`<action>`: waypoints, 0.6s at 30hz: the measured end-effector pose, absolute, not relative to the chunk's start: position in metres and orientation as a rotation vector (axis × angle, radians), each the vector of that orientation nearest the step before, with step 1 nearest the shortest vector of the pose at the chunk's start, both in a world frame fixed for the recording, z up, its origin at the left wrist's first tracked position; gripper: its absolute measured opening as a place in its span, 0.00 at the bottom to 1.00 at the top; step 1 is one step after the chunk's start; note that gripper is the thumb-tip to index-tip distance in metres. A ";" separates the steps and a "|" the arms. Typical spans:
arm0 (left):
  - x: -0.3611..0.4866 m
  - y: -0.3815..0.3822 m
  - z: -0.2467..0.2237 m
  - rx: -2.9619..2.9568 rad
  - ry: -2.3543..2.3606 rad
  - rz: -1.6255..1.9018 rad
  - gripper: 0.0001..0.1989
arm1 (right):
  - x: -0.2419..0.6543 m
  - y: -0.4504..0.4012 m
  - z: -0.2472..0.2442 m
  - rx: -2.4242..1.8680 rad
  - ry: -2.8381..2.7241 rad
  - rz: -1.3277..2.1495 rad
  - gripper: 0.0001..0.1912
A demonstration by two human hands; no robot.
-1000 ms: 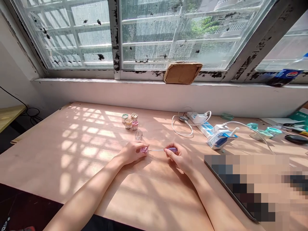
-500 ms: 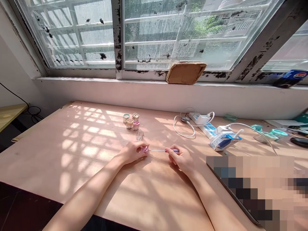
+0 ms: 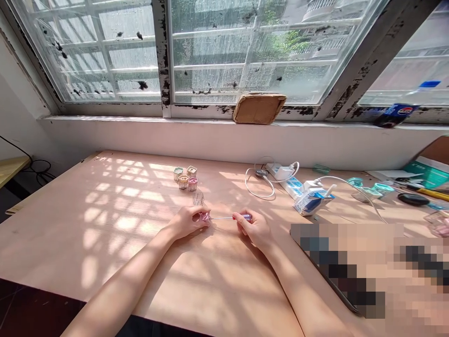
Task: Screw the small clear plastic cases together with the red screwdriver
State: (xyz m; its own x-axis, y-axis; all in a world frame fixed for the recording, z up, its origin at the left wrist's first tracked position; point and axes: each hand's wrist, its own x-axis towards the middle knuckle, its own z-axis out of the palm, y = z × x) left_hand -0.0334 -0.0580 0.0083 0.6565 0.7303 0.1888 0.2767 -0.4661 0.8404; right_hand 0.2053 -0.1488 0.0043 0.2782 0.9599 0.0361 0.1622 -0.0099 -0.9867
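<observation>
My left hand (image 3: 186,222) pinches a small pink plastic piece (image 3: 205,216) just above the wooden table. A screwdriver (image 3: 248,217) with a purplish handle lies in the closed fingers of my right hand (image 3: 255,228). Its thin metal shaft (image 3: 221,218) points left, and the tip meets the pink piece; whether it sits in a screw is too small to tell. Right behind my left hand stands a clear hexagonal container (image 3: 198,199). Farther back, several little hexagonal boxes are grouped, with green (image 3: 178,173), cream (image 3: 191,171), orange (image 3: 183,181) and pink (image 3: 192,183) tops.
To the right, a power strip (image 3: 293,188) with white cables lies behind a blue-and-white carton (image 3: 312,202). Teal-rimmed containers (image 3: 368,193) and a black mouse (image 3: 413,200) are farther right. A cardboard piece (image 3: 259,108) and a Pepsi bottle (image 3: 396,114) stand on the sill. A dark-edged blurred area covers the lower right.
The whole view has shifted slightly, so things appear farther left and more of the right side shows. Both hands keep their hold on the pink piece and the screwdriver.
</observation>
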 end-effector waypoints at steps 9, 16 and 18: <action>-0.034 -0.059 0.013 2.083 0.805 0.693 0.18 | 0.204 -0.151 0.007 -1.356 -1.134 0.952 0.22; -0.034 -0.060 0.018 2.044 0.819 0.664 0.18 | 0.206 -0.149 0.009 -1.448 -1.160 0.942 0.23; -0.034 -0.060 0.018 2.038 0.817 0.672 0.18 | 0.205 -0.149 0.010 -1.450 -1.166 0.942 0.23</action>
State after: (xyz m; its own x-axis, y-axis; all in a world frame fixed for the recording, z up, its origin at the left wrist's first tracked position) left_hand -0.0336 -0.0598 0.0177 0.6472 0.7441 0.1657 0.3063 -0.4529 0.8373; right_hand 0.2047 -0.1493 0.0100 0.2286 0.9734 0.0182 0.1869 -0.0256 -0.9820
